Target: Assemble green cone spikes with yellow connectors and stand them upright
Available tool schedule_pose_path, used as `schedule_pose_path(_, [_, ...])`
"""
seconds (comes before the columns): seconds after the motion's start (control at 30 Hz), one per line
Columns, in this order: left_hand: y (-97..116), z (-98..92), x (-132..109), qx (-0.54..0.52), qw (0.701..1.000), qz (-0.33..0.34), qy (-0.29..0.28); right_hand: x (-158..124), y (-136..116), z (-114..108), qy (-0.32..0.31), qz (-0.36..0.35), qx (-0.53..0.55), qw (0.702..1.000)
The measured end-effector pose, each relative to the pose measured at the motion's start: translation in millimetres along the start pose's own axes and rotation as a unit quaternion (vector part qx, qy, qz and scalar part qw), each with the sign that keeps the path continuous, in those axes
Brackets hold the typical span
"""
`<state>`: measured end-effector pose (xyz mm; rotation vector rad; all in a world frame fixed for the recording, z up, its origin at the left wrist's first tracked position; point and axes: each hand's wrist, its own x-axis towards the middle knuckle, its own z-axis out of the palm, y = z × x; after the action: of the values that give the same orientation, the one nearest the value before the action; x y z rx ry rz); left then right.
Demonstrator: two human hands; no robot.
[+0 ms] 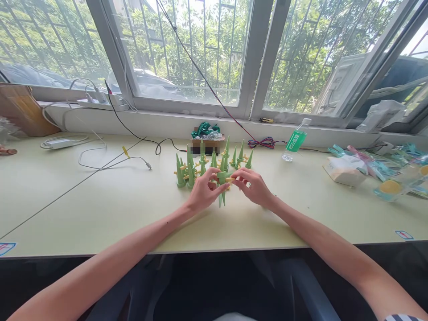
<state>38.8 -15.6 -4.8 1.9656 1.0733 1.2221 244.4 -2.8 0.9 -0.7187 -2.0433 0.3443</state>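
Observation:
My left hand (pixel 204 188) is closed around a green part with pointed cones (pixel 221 177), its tips pointing down toward the table. My right hand (pixel 251 187) pinches a small yellow peg (pixel 229 179) at the right side of that green part. Just behind my hands, several green cone-shaped pieces (pixel 181 177) with yellow pegs stand upright on the table. More green cones (pixel 240 154) rise behind my right hand. My fingers hide some of the held part.
A small brown box (pixel 209 147) with green material stands behind the cones. To the right are a water bottle (pixel 296 140), a tissue pack (pixel 344 170) and a clear plastic container (pixel 389 191). Cables (pixel 100 162) lie at the left, and a coiled wire (pixel 262 142) lies near the sill.

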Motion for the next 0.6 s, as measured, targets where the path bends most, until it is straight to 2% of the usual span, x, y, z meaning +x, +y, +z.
schedule_pose_path(0.6, [1.8, -0.7, 0.3, -0.011, 1.0, -0.001, -0.003, -0.6, -0.2, 3.3, -0.014, 0.019, -0.006, 1.0])
